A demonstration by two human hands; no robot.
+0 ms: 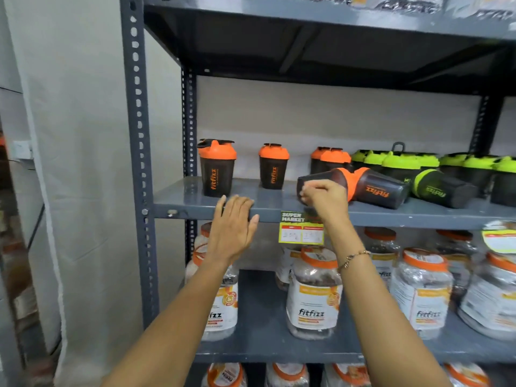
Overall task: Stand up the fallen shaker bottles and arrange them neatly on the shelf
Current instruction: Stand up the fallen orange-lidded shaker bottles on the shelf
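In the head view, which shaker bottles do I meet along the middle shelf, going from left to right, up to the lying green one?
Upright orange shaker → second upright orange shaker → fallen orange shaker under the right hand → second fallen orange shaker → fallen green shaker.

One view only, from a wide-angle camera on the person's head. It stands close before a grey metal rack and faces it nearly square on, tipped a little down. The middle shelf (195,206) lies slightly below eye level, so its top shows; the board above is seen from underneath, and the lower shelf from above. Both forearms reach in from the bottom edge. The rack's left upright (138,135) stands left of centre, with a pale wall beyond; straight lines bow toward the edges.
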